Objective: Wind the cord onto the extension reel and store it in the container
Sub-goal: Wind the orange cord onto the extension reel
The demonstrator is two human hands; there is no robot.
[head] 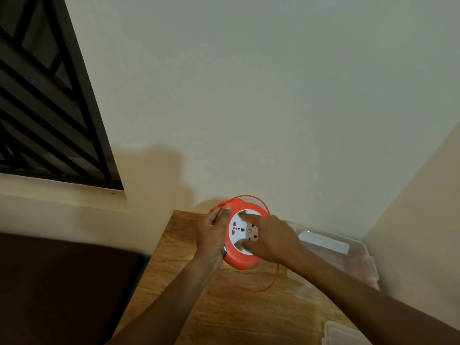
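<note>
An orange extension reel [236, 257] with a white socket face is held tilted above the wooden table [236, 314]. My left hand [211, 235] grips the reel's left rim. My right hand [271, 237] presses its fingers into the white centre of the reel. A loose loop of orange cord [263, 290] hangs from the reel onto the table, and another strand arcs over the reel's top. A clear plastic container [348, 250] stands to the right, partly behind my right forearm.
A clear lid [341, 334] lies at the table's near right corner. A wall rises just behind the table and another closes in on the right. A dark seat or mattress [62, 282] sits to the left, below a barred window [49, 108].
</note>
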